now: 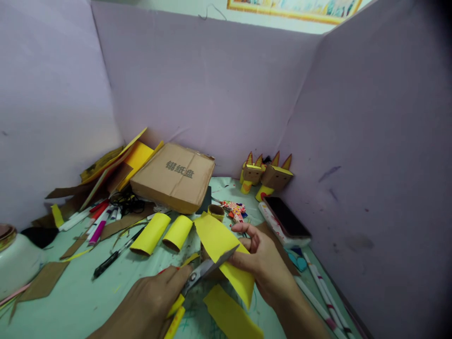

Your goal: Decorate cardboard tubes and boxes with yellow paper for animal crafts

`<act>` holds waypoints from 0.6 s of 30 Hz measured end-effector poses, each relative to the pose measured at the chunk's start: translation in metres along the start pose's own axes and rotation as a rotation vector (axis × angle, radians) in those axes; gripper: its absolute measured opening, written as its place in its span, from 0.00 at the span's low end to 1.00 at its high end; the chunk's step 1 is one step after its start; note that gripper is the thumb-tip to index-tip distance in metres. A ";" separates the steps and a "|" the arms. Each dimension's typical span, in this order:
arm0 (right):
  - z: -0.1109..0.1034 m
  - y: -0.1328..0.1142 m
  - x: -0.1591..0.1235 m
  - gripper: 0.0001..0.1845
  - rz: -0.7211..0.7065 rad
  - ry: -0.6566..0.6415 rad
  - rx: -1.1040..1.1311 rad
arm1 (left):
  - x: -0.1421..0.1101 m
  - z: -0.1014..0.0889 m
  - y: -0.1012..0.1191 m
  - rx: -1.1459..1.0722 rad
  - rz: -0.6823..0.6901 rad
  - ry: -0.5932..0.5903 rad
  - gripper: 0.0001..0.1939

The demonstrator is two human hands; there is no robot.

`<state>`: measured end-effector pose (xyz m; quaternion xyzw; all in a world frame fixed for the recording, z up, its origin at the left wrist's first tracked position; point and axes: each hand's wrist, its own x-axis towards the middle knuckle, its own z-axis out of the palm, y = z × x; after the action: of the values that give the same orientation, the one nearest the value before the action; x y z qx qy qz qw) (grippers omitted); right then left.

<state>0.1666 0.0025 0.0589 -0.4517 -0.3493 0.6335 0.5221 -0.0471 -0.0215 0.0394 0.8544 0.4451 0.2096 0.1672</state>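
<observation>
Between hands, yellow paper (221,238); right hand (256,256) pinching it, left (158,292) gripping scissors (203,273)

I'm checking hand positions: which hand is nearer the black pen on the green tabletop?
Left. The left hand, gripping yellow-handled metal scissors, is right of the pen; the right hand, holding yellow paper, is farther right.

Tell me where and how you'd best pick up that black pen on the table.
I'd pinch the pen by its thick, dark near end, from above, fingers across its slanting length. It lies flat, with bare table on both sides there, while its thinner far end runs close to the leftmost yellow tube.
</observation>
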 end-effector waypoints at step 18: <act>-0.004 -0.006 -0.002 0.35 0.010 -0.052 -0.083 | 0.000 0.008 0.001 -0.170 0.081 0.094 0.19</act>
<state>0.1724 0.0020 0.0639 -0.4582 -0.3867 0.6325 0.4904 -0.0419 -0.0231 0.0332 0.8436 0.3982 0.2931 0.2095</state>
